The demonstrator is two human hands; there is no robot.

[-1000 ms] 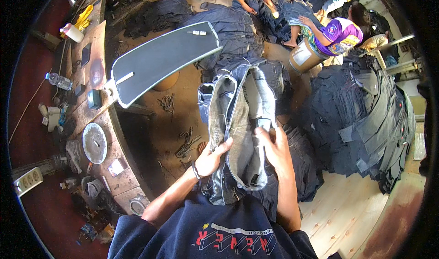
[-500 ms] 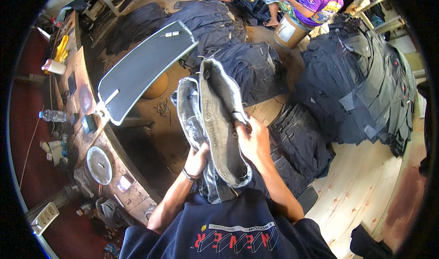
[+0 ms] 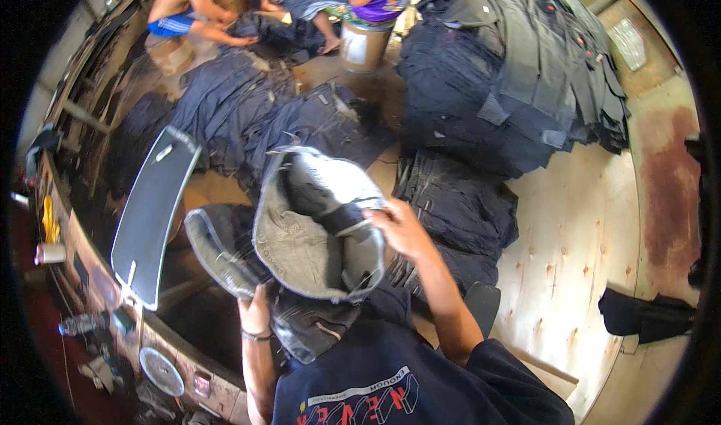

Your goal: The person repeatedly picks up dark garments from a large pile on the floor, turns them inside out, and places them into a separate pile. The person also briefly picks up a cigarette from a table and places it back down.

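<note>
A pair of dark jeans [image 3: 297, 233] hangs in front of my chest, with two leg openings facing up. The larger opening gapes wide and shows its greyish inside and pale edge. My right hand [image 3: 402, 230] pinches the right side of that edge. Lower down on the left, my left hand [image 3: 254, 311] is closed around the edge of the narrower, flattened leg opening. The lower part of the jeans lies close to my dark shirt, partly hidden under the openings.
A long dark board [image 3: 154, 222] with a white rim juts from the wooden workbench [image 3: 124, 305] on the left. Dark denim heaps [image 3: 462, 215] lie ahead. A taller cloth pile [image 3: 511, 72] stands behind them. Two people sit at the back, one beside a drum [image 3: 364, 48].
My view has turned right. The larger leg opening has been spread wider, and the narrower one has swung away to the left. Both hands keep their hold.
</note>
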